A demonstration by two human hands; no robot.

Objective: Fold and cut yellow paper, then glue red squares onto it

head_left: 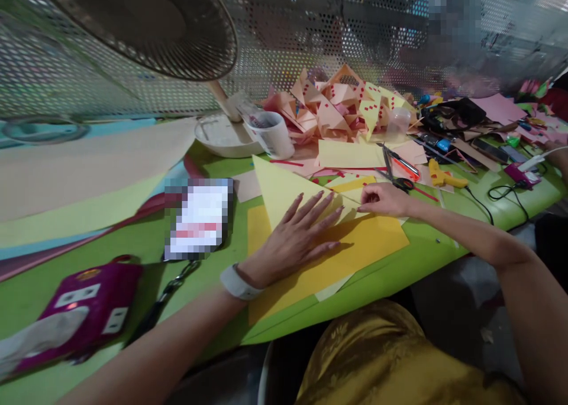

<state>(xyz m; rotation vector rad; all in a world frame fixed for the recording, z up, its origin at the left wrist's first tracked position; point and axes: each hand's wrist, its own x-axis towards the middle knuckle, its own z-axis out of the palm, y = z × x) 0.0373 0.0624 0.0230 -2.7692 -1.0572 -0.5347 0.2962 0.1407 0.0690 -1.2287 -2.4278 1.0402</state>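
Observation:
A pale yellow sheet of paper (277, 186) with a triangular shape lies on a darker yellow sheet (373, 239) on the green table. My left hand (299, 230) rests on the pale paper, palm down with fingers spread. At the right corner of that paper, my right hand (377, 199) is closed in a pinch on its edge. The fingertips partly hide the corner. Just behind my right hand lie black-handled scissors (402, 184) and an orange craft knife (404, 165).
A fan (219, 136) and a white cup (273, 136) stand at the back. Beside them is a heap of folded pink paper (328, 109). A phone (199, 219) and a purple power strip (95, 298) lie left. A yellow glue gun (444, 175) with its cord lies right.

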